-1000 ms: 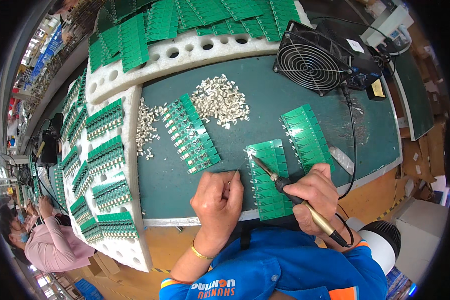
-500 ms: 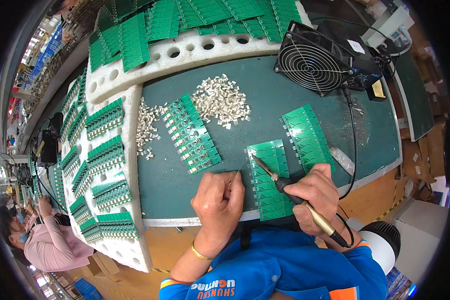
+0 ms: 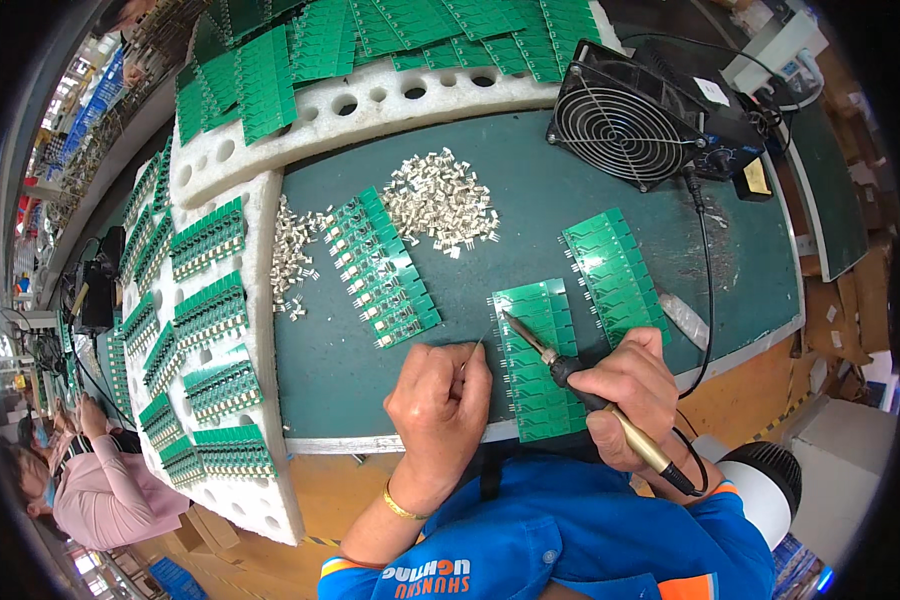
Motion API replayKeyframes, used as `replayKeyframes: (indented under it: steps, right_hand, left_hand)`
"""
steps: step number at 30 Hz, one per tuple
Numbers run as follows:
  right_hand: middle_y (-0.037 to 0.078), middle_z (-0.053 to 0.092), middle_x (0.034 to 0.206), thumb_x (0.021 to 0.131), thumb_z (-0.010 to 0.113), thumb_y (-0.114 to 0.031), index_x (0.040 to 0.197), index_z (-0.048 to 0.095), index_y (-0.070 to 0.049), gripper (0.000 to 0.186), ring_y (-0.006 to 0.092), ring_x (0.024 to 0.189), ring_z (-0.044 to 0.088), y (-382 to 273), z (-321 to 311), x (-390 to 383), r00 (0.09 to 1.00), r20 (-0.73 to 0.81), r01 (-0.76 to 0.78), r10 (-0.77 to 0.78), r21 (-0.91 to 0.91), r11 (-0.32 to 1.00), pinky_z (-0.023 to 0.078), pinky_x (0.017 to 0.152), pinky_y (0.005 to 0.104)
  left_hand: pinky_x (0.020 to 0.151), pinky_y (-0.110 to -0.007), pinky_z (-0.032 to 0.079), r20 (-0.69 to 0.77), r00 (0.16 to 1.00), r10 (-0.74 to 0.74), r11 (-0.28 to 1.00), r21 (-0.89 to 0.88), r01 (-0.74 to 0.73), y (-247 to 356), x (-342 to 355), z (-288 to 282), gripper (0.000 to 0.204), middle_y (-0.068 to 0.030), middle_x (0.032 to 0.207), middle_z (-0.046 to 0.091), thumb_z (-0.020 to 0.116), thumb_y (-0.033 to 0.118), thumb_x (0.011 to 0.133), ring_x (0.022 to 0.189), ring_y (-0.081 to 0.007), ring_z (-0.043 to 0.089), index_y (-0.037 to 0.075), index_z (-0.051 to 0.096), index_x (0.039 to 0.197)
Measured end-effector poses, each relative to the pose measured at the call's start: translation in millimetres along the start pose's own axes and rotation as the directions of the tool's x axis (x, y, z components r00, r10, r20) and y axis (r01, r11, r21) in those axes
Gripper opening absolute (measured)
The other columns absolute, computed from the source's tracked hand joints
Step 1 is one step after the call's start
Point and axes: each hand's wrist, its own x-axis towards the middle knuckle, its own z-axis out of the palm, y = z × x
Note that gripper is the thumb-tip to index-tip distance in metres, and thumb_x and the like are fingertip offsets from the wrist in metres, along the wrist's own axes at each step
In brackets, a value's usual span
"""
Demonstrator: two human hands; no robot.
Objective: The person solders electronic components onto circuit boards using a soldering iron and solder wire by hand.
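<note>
A soldering iron (image 3: 625, 432) is gripped in my right hand (image 3: 626, 398), its tip touching or just over the upper left part of a green circuit board panel (image 3: 538, 362). Pinched in my left hand (image 3: 438, 402) is a thin solder wire (image 3: 483, 340), which points up toward the panel's left edge near the iron's tip. To the right of that panel lies a second green panel (image 3: 610, 265) with pins along its left side. Another panel (image 3: 382, 268), fitted with a row of white connectors, rests left of centre on the green work surface.
Loose white connectors form a pile (image 3: 442, 200), with more by the foam (image 3: 292, 255). White foam boards (image 3: 400, 95) hold many green panels at the back and left. A black fan (image 3: 625, 118) stands at the back right, near the iron's cable (image 3: 710, 290). A co-worker (image 3: 115, 480) sits far left.
My hands, the soldering iron and the panels stay almost in place. The co-worker at the far left has shifted slightly.
</note>
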Motion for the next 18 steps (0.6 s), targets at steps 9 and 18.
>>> replayKeyframes:
  steps: [9, 18]
  right_hand:
    - [0.004, 0.060, 0.071, 0.095, 0.061, -0.040, 0.094, 0.068, -0.004, 0.037, 0.0217, 0.057, 0.052, -1.5, 0.5, -0.3, 1.000, -0.005, -0.006, 0.006, -0.009, 1.000, 0.036, 0.069, 0.0369]
    - [0.004, 0.060, 0.071, 0.094, 0.062, -0.039, 0.094, 0.067, -0.004, 0.036, 0.0212, 0.057, 0.052, -3.1, 0.6, -3.0, 1.000, 0.001, 0.002, -0.002, -0.015, 1.000, 0.037, 0.068, 0.0371]
  left_hand:
    - [0.050, -0.026, 0.041, -0.015, 1.000, 0.019, 1.000, -0.006, -0.019, -1.3, 0.7, 1.7, 0.010, -0.0063, 0.069, 0.057, 0.074, -0.004, 0.079, 0.054, -0.0124, 0.052, 0.000, 0.065, 0.079]
    - [0.050, -0.027, 0.041, 0.002, 1.000, 0.002, 1.000, -0.008, -0.002, -0.3, -1.2, 0.5, 0.010, -0.0065, 0.068, 0.057, 0.074, -0.004, 0.078, 0.054, -0.0129, 0.052, 0.000, 0.064, 0.078]
